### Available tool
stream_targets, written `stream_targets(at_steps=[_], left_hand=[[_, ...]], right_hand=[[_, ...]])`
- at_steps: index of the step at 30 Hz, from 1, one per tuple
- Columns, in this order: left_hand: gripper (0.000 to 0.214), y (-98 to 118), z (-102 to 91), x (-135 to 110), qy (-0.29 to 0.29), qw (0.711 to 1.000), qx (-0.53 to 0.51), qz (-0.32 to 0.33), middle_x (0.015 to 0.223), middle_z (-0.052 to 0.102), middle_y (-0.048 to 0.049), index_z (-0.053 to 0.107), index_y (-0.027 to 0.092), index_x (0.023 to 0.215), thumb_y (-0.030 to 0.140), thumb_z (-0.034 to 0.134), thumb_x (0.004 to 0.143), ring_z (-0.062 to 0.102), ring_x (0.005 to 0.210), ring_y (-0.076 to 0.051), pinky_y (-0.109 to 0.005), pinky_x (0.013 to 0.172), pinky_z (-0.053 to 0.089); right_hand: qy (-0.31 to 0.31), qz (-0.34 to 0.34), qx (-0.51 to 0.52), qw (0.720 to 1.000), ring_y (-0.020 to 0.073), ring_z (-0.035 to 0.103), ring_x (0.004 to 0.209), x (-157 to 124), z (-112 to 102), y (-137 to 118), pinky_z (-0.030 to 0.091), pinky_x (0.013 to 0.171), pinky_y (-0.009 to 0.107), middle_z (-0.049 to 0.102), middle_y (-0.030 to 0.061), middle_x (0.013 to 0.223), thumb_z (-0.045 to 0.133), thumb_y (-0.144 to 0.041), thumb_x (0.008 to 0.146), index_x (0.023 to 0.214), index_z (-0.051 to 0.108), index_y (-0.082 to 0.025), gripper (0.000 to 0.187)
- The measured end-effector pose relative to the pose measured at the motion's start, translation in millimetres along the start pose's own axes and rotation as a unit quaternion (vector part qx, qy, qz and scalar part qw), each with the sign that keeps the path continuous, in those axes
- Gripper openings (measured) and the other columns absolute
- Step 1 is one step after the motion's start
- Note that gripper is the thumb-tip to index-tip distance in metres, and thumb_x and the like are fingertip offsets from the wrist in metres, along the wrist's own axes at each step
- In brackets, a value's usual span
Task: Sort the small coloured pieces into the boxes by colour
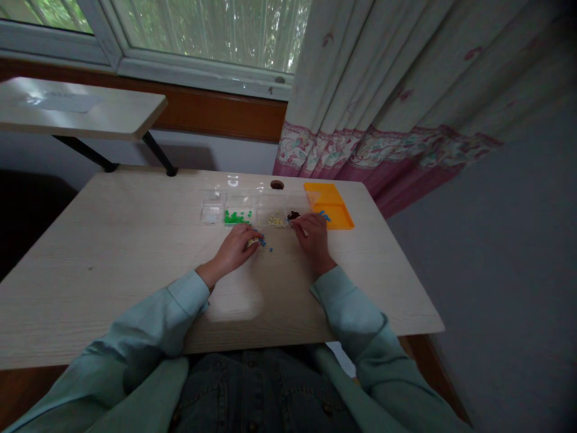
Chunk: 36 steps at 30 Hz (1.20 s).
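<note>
A clear divided box [211,213] lies near the back of the table. Its compartments hold small green pieces [235,218], pale yellow pieces [276,222] and dark brown pieces [293,214]. In front of the box, my left hand [234,248] is curled, with small blue and pale pieces at its fingertips. One loose blue piece [271,249] lies on the table just right of them. My right hand [312,236] is pinched at the front edge of the compartment with the dark pieces; what its fingertips hold is too small to make out.
Blue pieces [324,216] sit on an orange tray [340,218] behind my right hand. The pale wooden table [112,270] has a round cable hole [277,184] at the back. A raised shelf [81,120] stands at the left, and a curtain [351,108] hangs behind.
</note>
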<state>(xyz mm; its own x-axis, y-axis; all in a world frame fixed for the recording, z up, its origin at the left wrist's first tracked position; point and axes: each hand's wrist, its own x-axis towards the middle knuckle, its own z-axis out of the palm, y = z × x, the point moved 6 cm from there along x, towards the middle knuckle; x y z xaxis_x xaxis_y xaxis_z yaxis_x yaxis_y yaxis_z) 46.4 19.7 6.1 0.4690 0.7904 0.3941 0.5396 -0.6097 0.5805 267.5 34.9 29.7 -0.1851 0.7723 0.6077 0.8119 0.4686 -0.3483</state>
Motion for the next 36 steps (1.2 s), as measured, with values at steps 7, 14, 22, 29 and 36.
stream_targets(at_steps=[7, 14, 22, 29, 36], left_hand=[[0.025, 5, 10.7, -2, -0.062, 0.993, 0.087, 0.042, 0.1, 0.058, -0.0092, 0.067, 0.022, 0.112, 0.034, 0.056, 0.093, 0.052, 0.098, -0.023, -0.038, 0.089, 0.044], [0.016, 10, 10.5, -2, -0.064, 0.99, 0.119, 0.044, 0.098, 0.058, -0.0093, 0.067, 0.021, 0.095, 0.032, 0.055, 0.093, 0.051, 0.096, -0.024, -0.037, 0.085, 0.043], [0.014, 7, 10.8, -1, -0.065, 0.991, 0.111, 0.035, 0.094, 0.059, -0.0083, 0.064, 0.019, 0.092, 0.033, 0.06, 0.091, 0.053, 0.095, -0.024, -0.038, 0.086, 0.043], [0.02, 2, 9.1, -1, -0.06, 0.991, 0.117, 0.012, 0.093, 0.058, -0.0076, 0.065, 0.02, 0.091, 0.04, 0.063, 0.09, 0.053, 0.094, -0.024, -0.037, 0.084, 0.042], [0.021, 2, 9.1, -2, -0.058, 0.993, 0.107, 0.004, 0.092, 0.059, -0.0075, 0.065, 0.019, 0.088, 0.04, 0.064, 0.09, 0.053, 0.093, -0.023, -0.036, 0.084, 0.042]], right_hand=[[0.083, 0.107, -0.059, 0.989, 0.0238, 0.059, 0.092, 1, -25, 34, 0.041, 0.089, 0.04, 0.071, 0.0079, 0.09, 0.05, -0.041, 0.095, 0.093, 0.073, -0.02, 0.031], [0.099, 0.171, -0.118, 0.973, 0.0244, 0.056, 0.098, 0, -46, 58, 0.036, 0.093, 0.042, 0.07, 0.0086, 0.094, 0.041, -0.04, 0.098, 0.093, 0.071, -0.02, 0.037], [0.029, 0.205, -0.242, 0.948, 0.0307, 0.046, 0.104, -6, -51, 78, 0.028, 0.094, 0.052, 0.07, 0.0141, 0.099, 0.047, -0.031, 0.091, 0.086, 0.073, -0.016, 0.031], [0.018, 0.212, -0.246, 0.946, 0.0303, 0.045, 0.105, -8, -47, 79, 0.028, 0.095, 0.053, 0.068, 0.0151, 0.1, 0.045, -0.03, 0.091, 0.088, 0.075, -0.016, 0.033], [0.032, 0.202, -0.224, 0.953, 0.0309, 0.046, 0.106, -6, -46, 76, 0.03, 0.094, 0.051, 0.068, 0.0146, 0.099, 0.044, -0.033, 0.093, 0.088, 0.074, -0.017, 0.034]])
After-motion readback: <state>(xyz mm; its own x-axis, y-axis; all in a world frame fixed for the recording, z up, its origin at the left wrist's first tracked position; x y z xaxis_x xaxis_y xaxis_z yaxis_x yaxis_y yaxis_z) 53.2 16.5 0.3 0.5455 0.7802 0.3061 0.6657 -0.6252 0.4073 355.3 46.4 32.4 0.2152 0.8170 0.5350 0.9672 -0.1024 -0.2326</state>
